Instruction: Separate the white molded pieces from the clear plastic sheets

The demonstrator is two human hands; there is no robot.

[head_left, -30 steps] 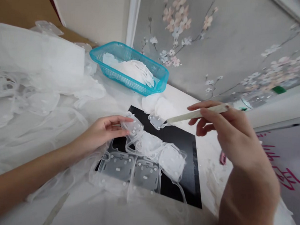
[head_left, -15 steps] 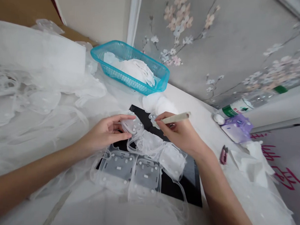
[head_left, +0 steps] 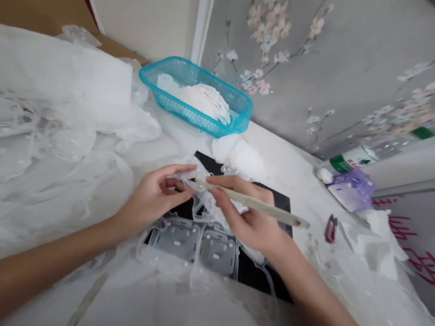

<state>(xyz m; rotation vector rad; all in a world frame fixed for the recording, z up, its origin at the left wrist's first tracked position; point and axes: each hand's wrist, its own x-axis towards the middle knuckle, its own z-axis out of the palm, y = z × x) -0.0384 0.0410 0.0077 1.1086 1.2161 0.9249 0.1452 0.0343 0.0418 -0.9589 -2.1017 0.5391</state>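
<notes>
Closest to the viewer, a hazy translucent sheet [head_left: 197, 306] spreads over the near edge of a black board [head_left: 282, 286]. Two flat clear pieces [head_left: 178, 243] with white dots lie side by side on the board, partly under that haze. Just beyond them, the right hand [head_left: 242, 209] grips an off-white stick [head_left: 269, 208] between thumb and fingers, its rear end pointing out to the right and its front end between the left hand's fingertips. The left hand [head_left: 160, 196] pinches a translucent piece [head_left: 202, 172] above the board, thumb below and forefinger above; blur hides whether the stick touches it. More clear pieces sit beneath the right hand, partly covered by it. To the left, a large pile of translucent parts [head_left: 70, 142] covers the table [head_left: 286, 159]; to the right lie a small pink tool [head_left: 331, 229] and crumpled white tissue [head_left: 372, 246]. Past the hands, round white pads [head_left: 239, 156] overlap at the board's far edge. Farther back are a purple packet [head_left: 357, 186], a bottle [head_left: 387, 149] on its side and a blue basket [head_left: 236, 131] holding white pads, with a flower-patterned panel [head_left: 337, 57] behind
</notes>
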